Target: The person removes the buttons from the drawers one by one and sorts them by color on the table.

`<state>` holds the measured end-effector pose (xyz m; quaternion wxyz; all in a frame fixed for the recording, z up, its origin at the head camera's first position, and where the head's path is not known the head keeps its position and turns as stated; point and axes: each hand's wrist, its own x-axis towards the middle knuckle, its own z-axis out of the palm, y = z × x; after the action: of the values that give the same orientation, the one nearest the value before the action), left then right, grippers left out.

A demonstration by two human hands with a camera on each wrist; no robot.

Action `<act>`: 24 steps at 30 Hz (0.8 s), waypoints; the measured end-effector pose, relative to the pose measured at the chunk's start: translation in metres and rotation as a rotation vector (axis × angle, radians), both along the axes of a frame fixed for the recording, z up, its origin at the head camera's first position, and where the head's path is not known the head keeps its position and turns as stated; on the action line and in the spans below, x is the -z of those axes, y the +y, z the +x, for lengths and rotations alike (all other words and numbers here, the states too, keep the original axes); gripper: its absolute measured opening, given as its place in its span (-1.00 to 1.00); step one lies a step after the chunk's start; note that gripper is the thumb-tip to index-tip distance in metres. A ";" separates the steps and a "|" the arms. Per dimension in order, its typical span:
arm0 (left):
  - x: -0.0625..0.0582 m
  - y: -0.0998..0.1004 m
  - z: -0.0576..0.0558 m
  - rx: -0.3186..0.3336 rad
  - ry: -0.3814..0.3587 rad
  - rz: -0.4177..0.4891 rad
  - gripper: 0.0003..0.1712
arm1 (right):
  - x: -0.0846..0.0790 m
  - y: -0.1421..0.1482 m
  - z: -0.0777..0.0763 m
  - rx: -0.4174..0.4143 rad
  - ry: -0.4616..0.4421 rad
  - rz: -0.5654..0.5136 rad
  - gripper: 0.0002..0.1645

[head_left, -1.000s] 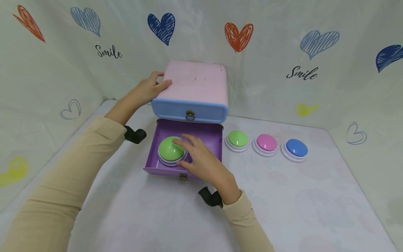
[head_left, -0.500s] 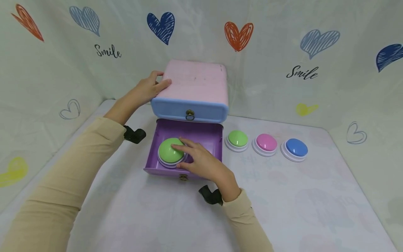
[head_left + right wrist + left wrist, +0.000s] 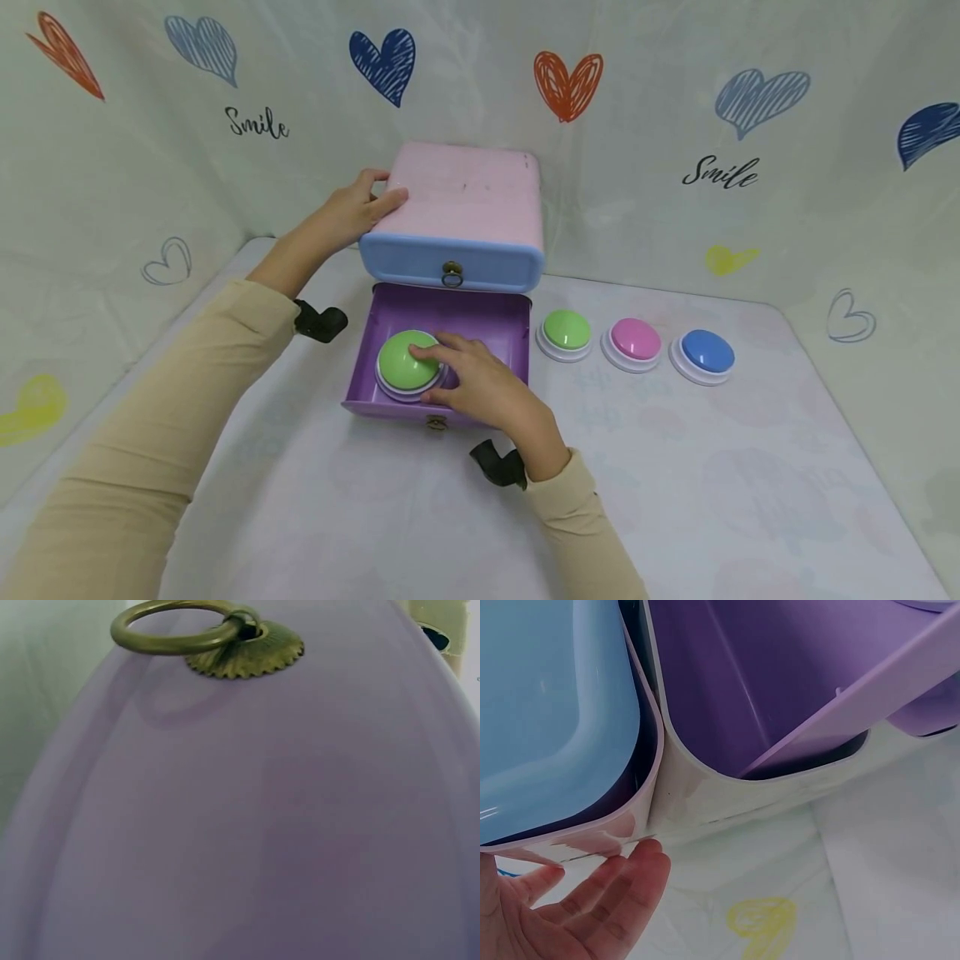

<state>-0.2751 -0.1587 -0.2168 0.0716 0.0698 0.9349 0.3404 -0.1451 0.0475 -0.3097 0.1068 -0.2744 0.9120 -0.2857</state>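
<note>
My left hand (image 3: 356,208) steadies the pink cabinet (image 3: 468,192) with its blue drawer front. The thumb lies on the top; in the left wrist view, nearly straight fingers (image 3: 634,900) touch the side. Below, a purple drawer (image 3: 480,312) is pulled out. In its front left part sits a large green push button (image 3: 403,362) on a white base. My right hand (image 3: 480,379) grips the button's right side, a bent finger on the green dome and the thumb by the base. The right wrist view shows only the drawer front with its brass ring (image 3: 176,630).
On the white table (image 3: 675,500), right of the drawer, stand a smaller green button (image 3: 567,330), a pink button (image 3: 636,338) and a blue button (image 3: 707,351) in a row. A cloth (image 3: 480,50) with printed hearts hangs behind the cabinet.
The large green button has shifted slightly towards the drawer's front. My right hand's fingers have come down a little onto its dome. The left hand has stayed in place.
</note>
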 end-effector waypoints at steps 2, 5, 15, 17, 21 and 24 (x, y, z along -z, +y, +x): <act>0.000 0.000 0.000 -0.001 0.000 -0.002 -0.13 | -0.001 0.000 0.000 0.003 0.005 0.006 -0.29; 0.000 0.000 0.000 0.000 0.000 -0.005 -0.13 | -0.001 -0.001 0.000 -0.007 0.025 0.014 -0.30; 0.000 0.000 0.000 0.000 0.001 -0.002 -0.13 | -0.001 -0.007 -0.006 -0.033 0.103 0.065 -0.38; 0.000 0.000 0.000 -0.001 -0.001 -0.005 -0.13 | -0.001 -0.010 -0.007 -0.033 0.118 0.084 -0.39; 0.001 0.000 -0.001 -0.002 0.001 -0.010 -0.13 | -0.002 -0.016 -0.008 -0.032 0.142 0.109 -0.43; 0.001 0.000 -0.002 -0.003 0.004 -0.014 -0.13 | -0.002 -0.019 -0.009 -0.034 0.167 0.121 -0.45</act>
<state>-0.2768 -0.1587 -0.2179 0.0696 0.0687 0.9375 0.3340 -0.1539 0.0288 -0.3076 0.0518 -0.3056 0.9285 -0.2046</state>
